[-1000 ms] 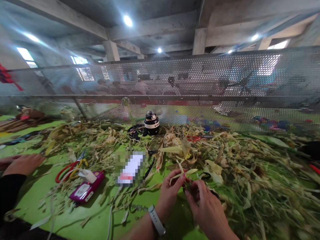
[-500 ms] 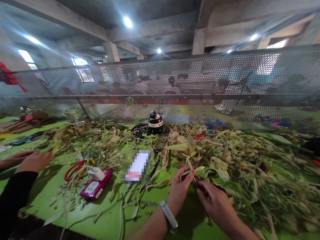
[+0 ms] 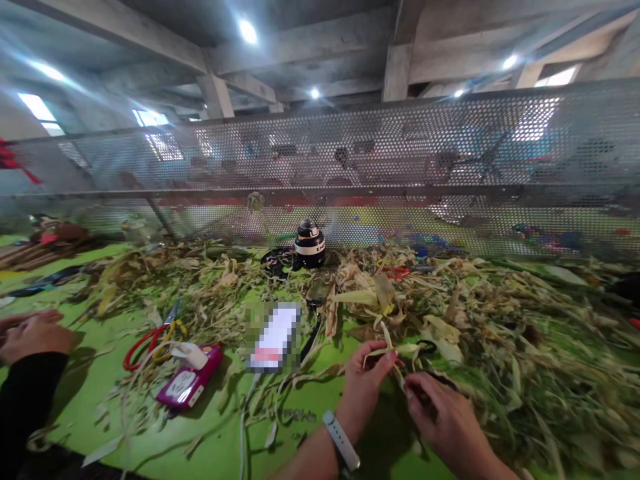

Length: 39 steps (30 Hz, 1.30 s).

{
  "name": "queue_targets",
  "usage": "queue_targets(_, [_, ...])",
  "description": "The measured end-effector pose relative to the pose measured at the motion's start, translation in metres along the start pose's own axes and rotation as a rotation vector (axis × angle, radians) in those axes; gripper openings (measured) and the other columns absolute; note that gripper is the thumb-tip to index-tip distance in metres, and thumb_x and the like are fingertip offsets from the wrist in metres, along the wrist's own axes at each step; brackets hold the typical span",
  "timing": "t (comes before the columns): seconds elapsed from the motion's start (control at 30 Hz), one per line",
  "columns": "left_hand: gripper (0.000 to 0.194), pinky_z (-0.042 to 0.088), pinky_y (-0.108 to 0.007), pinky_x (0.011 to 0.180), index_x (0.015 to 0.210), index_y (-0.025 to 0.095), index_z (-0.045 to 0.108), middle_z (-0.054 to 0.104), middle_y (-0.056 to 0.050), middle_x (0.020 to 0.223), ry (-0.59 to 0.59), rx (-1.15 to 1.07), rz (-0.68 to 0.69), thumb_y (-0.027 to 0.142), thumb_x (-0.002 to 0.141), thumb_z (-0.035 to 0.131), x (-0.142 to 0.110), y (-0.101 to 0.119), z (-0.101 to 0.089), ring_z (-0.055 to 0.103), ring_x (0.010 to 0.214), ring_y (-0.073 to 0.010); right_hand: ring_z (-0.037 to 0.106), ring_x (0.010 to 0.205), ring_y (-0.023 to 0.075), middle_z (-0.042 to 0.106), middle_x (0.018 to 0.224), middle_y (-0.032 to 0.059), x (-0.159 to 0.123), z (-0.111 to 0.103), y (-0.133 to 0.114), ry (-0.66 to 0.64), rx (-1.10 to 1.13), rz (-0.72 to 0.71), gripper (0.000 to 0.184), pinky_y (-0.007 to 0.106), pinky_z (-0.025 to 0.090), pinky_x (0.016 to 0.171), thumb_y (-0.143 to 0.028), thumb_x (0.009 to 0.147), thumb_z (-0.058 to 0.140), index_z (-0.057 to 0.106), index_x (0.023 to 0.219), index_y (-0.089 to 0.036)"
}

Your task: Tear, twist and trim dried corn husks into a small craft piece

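My left hand [image 3: 367, 380] is closed in a pinch on crossed pale husk strips [image 3: 411, 349], whose ends stick out above and to the right of the thumb. Close beside it on the right, my right hand [image 3: 445, 417] is also closed, its thumb and forefinger gripping the lower end of a strip. The other fingers of the right hand are partly hidden. A black loop [image 3: 428, 346] lies just beyond the strips; what it belongs to is hidden. Behind both hands is a heap of dried husks [image 3: 383, 293].
To the left lie a phone [image 3: 275, 333] on a cable, a magenta device [image 3: 190, 380] with a white plug, and scissors [image 3: 160, 337] with red and yellow handles. A black jar [image 3: 310, 245] stands before a perforated screen [image 3: 320, 167]. Another person's hand [image 3: 40, 340] rests far left.
My hands have moved slightly right and down in view, still holding the strips. The black loop shows more plainly now. The other person's hands have shifted left, away from the yellowish husk.
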State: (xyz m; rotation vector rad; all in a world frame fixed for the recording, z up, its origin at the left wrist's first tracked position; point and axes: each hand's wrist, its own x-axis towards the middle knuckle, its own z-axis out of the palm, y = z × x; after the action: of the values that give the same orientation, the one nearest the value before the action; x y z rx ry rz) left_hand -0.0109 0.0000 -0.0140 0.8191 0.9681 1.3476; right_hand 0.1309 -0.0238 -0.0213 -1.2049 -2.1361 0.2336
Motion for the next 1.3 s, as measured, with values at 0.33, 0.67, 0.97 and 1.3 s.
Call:
queue_targets(0.33, [0.03,0.048,-0.027,0.068,0.082,0.014,0.064,0.071,-0.005,0.07,0.02,-0.038,-0.021,0.03,0.059,0.076,0.0,0.0,0.003,0.064,0.068,-0.0156,0.062,0.056,0.0138,0.066,0.07,0.0024,-0.002,0.008,0.007,0.024,-0.046,-0.046,0.019,0.022,0.046,0.052,-0.027,0.089,0.039,0.056,0.085,-0.02])
queue_targets(0.67, [0.032,0.046,-0.022,0.065,0.089,0.014,0.067,0.071,-0.005,0.078,-0.024,-0.328,-0.145,0.023,0.059,0.076,0.006,0.0,-0.003,0.064,0.071,-0.0137,0.059,0.051,0.0122,0.064,0.064,0.0005,0.005,0.0,-0.005,0.026,0.033,0.074,0.02,0.021,0.042,0.05,-0.034,0.089,0.043,0.054,0.09,-0.018])
queue_targets(0.97, [0.029,0.044,-0.022,0.063,0.085,0.016,0.068,0.069,-0.002,0.071,-0.049,-0.266,-0.106,0.023,0.058,0.077,0.005,-0.002,-0.003,0.059,0.065,-0.011,0.055,0.051,0.0111,0.061,0.061,-0.0003,0.003,0.008,-0.005,0.09,-0.144,-0.046,0.017,0.022,0.036,0.051,-0.021,0.087,0.042,0.057,0.079,-0.018])
queue_targets(1.3, [0.016,0.042,-0.024,0.073,0.074,0.015,0.07,0.067,-0.001,0.072,-0.11,-0.087,-0.021,0.023,0.059,0.073,0.005,0.003,-0.006,0.056,0.07,-0.0122,0.055,0.077,0.0183,0.062,0.082,0.0055,0.036,-0.024,-0.005,0.083,-0.398,-0.274,0.016,0.031,0.039,0.072,-0.019,0.089,0.044,0.059,0.084,-0.019])
